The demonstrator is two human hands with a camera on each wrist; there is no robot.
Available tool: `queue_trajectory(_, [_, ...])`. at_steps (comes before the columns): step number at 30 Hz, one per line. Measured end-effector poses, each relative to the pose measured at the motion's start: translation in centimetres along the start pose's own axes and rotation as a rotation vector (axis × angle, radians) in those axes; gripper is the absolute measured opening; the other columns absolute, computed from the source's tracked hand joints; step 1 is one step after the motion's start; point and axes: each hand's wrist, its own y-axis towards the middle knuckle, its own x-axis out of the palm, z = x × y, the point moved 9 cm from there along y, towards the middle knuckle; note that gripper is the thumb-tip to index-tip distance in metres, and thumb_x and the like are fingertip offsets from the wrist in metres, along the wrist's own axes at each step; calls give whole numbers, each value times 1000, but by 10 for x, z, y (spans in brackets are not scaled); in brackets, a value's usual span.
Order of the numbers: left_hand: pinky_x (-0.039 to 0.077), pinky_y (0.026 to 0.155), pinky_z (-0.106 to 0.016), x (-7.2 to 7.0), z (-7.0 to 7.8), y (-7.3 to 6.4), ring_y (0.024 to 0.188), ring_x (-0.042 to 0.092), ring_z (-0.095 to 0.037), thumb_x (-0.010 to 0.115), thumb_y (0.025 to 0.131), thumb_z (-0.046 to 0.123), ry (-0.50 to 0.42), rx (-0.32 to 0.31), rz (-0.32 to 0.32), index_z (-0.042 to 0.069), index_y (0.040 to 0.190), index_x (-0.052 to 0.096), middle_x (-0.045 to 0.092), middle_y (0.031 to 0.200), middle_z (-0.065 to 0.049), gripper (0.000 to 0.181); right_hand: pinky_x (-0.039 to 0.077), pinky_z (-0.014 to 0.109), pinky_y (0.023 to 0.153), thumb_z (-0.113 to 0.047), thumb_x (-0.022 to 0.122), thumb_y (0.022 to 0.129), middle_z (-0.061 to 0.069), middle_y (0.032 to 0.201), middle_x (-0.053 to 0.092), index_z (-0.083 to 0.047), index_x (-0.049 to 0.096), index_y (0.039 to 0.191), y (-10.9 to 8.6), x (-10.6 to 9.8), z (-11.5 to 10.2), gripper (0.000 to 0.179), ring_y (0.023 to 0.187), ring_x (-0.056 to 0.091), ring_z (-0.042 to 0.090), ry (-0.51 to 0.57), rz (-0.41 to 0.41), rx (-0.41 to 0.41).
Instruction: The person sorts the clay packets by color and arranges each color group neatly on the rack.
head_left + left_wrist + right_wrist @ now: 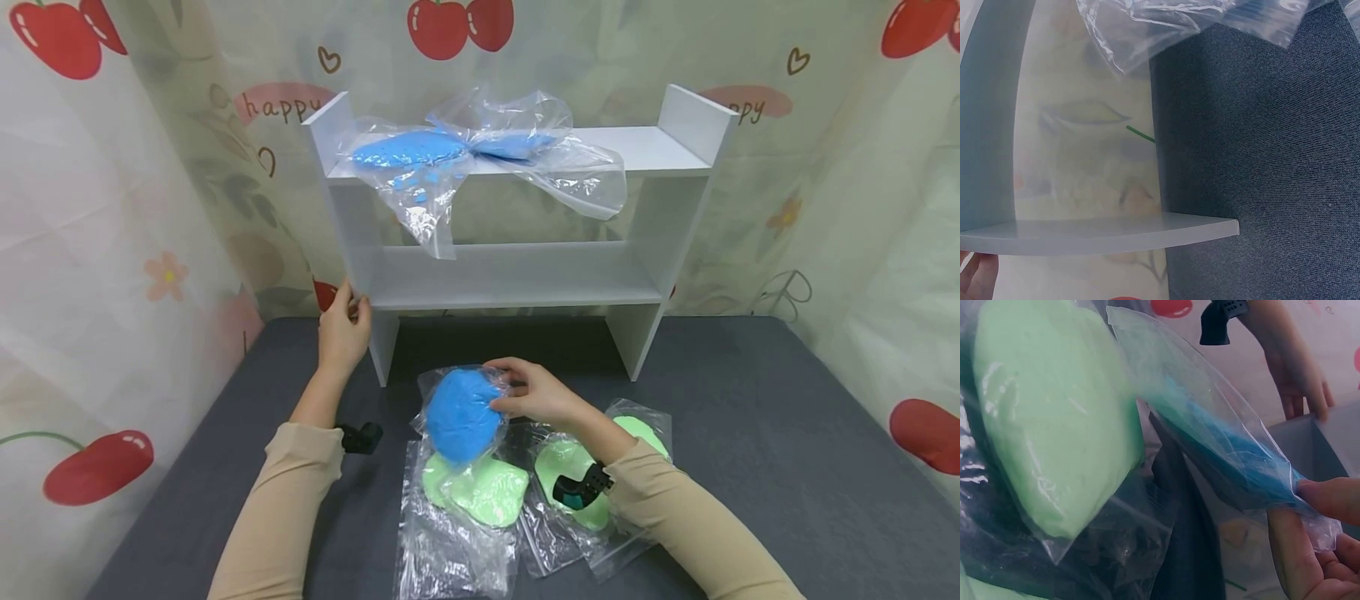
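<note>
My right hand (pixel 540 392) pinches the edge of a clear plastic bag of a blue soft mass (pixel 462 417), thumb on one side and fingers on the other. This bag is tilted up over a clear bag of a pale green soft mass (pixel 491 492) lying on the table. In the right wrist view, the bag's corner shows between thumb and fingers (pixel 1297 550). My left hand (pixel 345 329) grips the front edge of the left side panel of a white shelf unit (pixel 517 275). Only its fingertips (pixel 982 275) show in the left wrist view, beside the panel.
Two clear bags of blue mass (pixel 412 150) lie on the top shelf, their loose plastic hanging over its front edge. More bagged green mass (pixel 562 462) lies on the dark table (pixel 750 433) under my right forearm. A patterned curtain (pixel 187 208) surrounds the table's back and sides.
</note>
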Motion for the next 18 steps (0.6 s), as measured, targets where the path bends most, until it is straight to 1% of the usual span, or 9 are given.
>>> queue_trajectory(5, [51, 89, -48, 0, -1, 1, 117, 57, -36, 41, 98, 17, -2, -4, 4, 16, 148, 29, 48, 140, -17, 51, 54, 47, 77, -12, 66, 85, 15, 112, 50, -11, 43, 137, -6, -5, -5, 56, 91, 61, 17, 6, 5, -14])
queue_trajectory(7, [51, 89, -48, 0, -1, 1, 117, 57, -35, 42, 98, 17, -1, -7, 6, 16, 147, 30, 48, 140, -17, 51, 54, 47, 77, -12, 66, 86, 14, 111, 50, -12, 43, 137, -8, -7, -6, 56, 88, 61, 16, 4, 9, -19])
queue_trajectory(13, [51, 89, -48, 0, -1, 1, 117, 57, -35, 42, 98, 17, 2, -8, 7, 15, 147, 30, 48, 140, -17, 51, 54, 41, 74, -12, 65, 86, 12, 111, 48, -15, 44, 136, -15, -13, -11, 55, 86, 61, 15, 7, 19, -18])
queue_trajectory(18, [51, 89, -48, 1, -1, 1, 117, 57, -35, 42, 98, 17, -1, -3, 4, 15, 147, 30, 47, 140, -17, 51, 53, 33, 72, -13, 65, 86, 13, 112, 47, -16, 44, 136, -20, -18, -15, 54, 85, 60, 16, 11, 31, -24])
